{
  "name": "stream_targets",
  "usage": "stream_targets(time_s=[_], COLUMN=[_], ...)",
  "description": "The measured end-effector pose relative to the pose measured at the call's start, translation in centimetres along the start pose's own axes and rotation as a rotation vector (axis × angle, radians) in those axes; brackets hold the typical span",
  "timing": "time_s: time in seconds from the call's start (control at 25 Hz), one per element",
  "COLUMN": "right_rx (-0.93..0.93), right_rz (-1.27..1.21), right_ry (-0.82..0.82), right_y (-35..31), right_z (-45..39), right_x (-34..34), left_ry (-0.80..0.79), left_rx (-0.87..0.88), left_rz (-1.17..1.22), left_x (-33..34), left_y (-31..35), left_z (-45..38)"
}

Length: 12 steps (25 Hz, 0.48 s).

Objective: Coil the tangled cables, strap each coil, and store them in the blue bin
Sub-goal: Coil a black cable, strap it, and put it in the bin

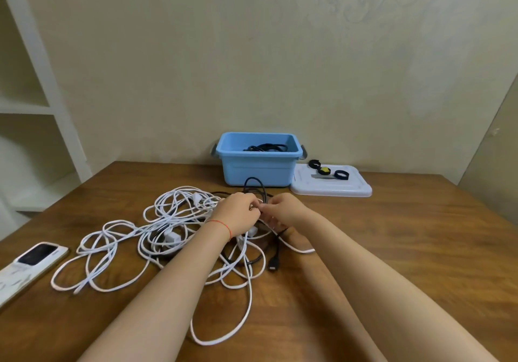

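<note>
While I look down on the wooden table (392, 249), the tangle of white cables (168, 221) sprawls at its centre, loops trailing toward 7 and 6 o'clock. At 12 o'clock the blue bin (259, 169) stands against the wall with a black coil (265, 147) inside; its pale lid (330, 186) lies at 1 o'clock, carrying black straps (340, 175). A phone (30, 266) rests at 9 o'clock. Above the tangle, my left hand (236, 214) and right hand (283, 210) meet, fingers curled, pinching a black cable (256, 186) looping upward between them.
</note>
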State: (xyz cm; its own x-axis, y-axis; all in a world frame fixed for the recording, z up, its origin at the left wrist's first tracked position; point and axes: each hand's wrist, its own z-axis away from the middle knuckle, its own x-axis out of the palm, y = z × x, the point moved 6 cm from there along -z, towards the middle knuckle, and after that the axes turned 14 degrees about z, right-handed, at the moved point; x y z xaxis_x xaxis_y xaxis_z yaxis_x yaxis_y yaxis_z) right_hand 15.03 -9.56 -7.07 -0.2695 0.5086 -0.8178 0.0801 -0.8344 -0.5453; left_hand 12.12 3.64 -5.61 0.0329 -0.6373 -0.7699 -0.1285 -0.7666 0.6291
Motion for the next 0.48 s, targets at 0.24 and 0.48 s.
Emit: stream_targets(time_s=[0.24,0.48], right_rx=[0.053,0.199], right_rz=[-0.484,-0.046], right_ry=[0.386,0.261], right_y=[0.1,5.6], right_z=[2.8,4.7], right_x=[-6.6,-9.9], left_ry=[-0.019,0.157], left_rx=[-0.079,0.063], left_rz=[-0.174,-0.122], left_x=[-0.2,0.7], left_y=[-1.5,1.5], left_z=[2.0,1.4])
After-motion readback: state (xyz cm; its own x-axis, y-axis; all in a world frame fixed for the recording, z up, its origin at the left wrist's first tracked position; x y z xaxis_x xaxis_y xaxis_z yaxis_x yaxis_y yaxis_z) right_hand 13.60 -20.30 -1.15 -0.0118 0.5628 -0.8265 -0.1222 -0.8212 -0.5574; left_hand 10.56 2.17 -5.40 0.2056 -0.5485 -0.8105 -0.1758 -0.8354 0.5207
